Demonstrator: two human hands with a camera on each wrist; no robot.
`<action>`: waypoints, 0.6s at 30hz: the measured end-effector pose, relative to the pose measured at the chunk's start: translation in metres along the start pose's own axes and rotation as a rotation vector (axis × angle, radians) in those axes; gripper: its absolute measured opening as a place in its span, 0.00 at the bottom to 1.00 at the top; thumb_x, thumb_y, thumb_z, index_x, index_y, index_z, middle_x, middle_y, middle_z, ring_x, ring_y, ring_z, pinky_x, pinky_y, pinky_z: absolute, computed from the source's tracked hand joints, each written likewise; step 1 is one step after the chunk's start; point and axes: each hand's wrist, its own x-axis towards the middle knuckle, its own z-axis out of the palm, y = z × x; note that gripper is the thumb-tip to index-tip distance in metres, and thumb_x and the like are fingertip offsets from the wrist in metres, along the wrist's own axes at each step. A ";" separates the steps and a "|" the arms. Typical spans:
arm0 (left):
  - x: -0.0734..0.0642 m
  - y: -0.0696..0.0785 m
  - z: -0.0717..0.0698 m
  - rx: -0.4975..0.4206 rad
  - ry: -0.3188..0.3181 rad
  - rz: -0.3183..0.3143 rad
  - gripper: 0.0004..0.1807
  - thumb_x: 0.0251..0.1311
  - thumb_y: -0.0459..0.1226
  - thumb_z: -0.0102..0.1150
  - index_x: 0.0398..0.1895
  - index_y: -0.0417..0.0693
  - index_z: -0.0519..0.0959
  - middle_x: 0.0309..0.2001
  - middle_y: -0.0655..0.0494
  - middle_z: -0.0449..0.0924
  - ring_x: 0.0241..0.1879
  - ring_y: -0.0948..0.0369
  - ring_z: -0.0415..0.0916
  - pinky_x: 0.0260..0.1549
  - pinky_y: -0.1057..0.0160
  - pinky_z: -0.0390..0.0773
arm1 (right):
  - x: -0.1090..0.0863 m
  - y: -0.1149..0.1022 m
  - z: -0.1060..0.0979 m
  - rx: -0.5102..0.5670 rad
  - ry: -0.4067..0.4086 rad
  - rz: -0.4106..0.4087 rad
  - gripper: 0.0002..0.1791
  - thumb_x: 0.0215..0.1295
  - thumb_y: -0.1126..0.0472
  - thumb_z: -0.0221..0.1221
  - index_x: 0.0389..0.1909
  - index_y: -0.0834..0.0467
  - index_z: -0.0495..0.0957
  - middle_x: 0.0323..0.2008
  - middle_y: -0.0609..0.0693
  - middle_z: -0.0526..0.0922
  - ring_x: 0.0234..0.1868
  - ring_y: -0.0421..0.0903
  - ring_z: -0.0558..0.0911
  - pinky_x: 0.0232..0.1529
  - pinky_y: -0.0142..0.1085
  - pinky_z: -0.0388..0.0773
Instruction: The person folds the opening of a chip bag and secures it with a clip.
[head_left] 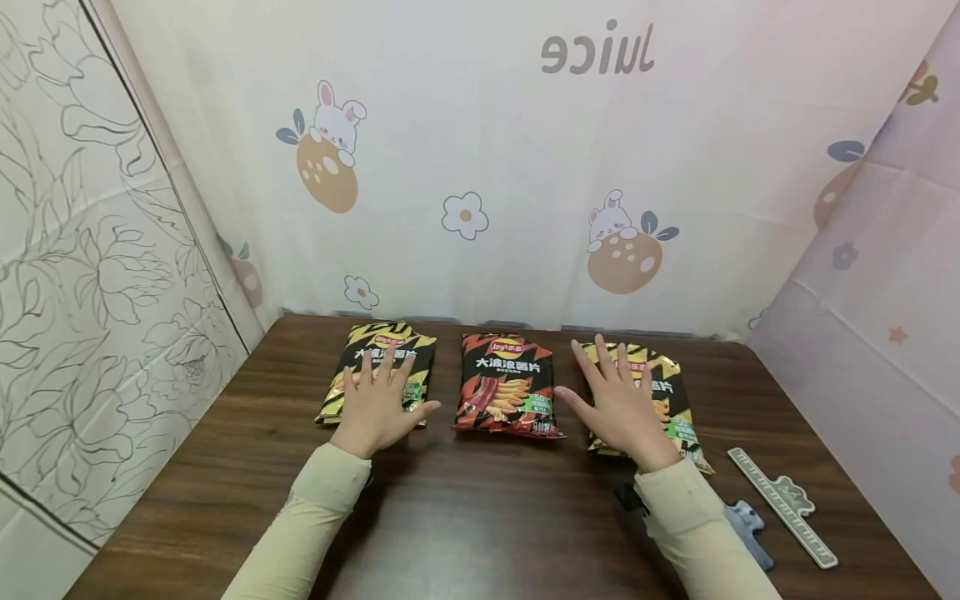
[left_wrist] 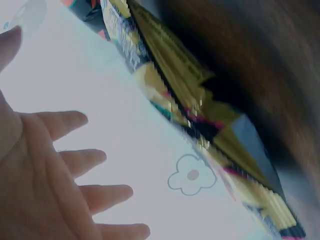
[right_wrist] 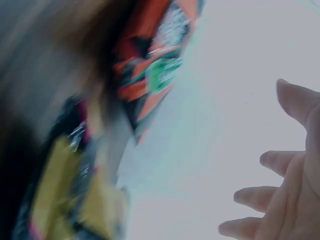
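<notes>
Three bags of potato chips lie in a row across the table. My left hand [head_left: 377,408], fingers spread, is over the yellow-and-black bag [head_left: 420,364] on the left and hides part of it. In the left wrist view a gap shows between that hand and the bag [left_wrist: 172,95]. Over the other yellow-and-black bag [head_left: 678,404], on the right, is my right hand [head_left: 621,408], its fingers also spread and holding nothing. The red-and-black bag [head_left: 504,385] lies between the hands, close to the right thumb. The right wrist view shows the right hand's fingers apart from both bags near it.
On the brown wooden table [head_left: 480,517], a beige ruler-like clip [head_left: 783,507] lies at the right. Beside it a blue-grey clip [head_left: 750,533] is partly behind the right sleeve. A small black thing [head_left: 628,497] shows by the right cuff. A printed curtain [head_left: 480,133] hangs behind the table.
</notes>
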 end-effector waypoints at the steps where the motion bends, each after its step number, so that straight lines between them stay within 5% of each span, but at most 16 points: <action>1: 0.000 -0.002 -0.001 -0.008 -0.005 0.001 0.49 0.58 0.72 0.47 0.77 0.56 0.56 0.79 0.47 0.41 0.75 0.34 0.39 0.66 0.26 0.41 | 0.001 -0.003 -0.002 0.021 -0.012 -0.012 0.46 0.68 0.29 0.46 0.79 0.42 0.41 0.79 0.58 0.37 0.77 0.69 0.38 0.66 0.73 0.32; 9: 0.002 -0.017 -0.007 -0.086 -0.052 0.004 0.41 0.65 0.62 0.51 0.74 0.49 0.63 0.77 0.40 0.50 0.73 0.31 0.45 0.65 0.26 0.45 | 0.019 -0.034 -0.018 0.252 -0.046 -0.149 0.42 0.71 0.39 0.52 0.79 0.46 0.45 0.78 0.60 0.47 0.77 0.65 0.49 0.69 0.66 0.52; 18: 0.001 -0.036 -0.008 -0.198 -0.020 0.032 0.38 0.69 0.53 0.51 0.72 0.35 0.62 0.73 0.29 0.54 0.71 0.31 0.52 0.67 0.34 0.56 | 0.041 -0.068 0.000 0.530 -0.065 -0.162 0.37 0.74 0.47 0.52 0.78 0.49 0.50 0.76 0.56 0.57 0.74 0.58 0.60 0.68 0.60 0.60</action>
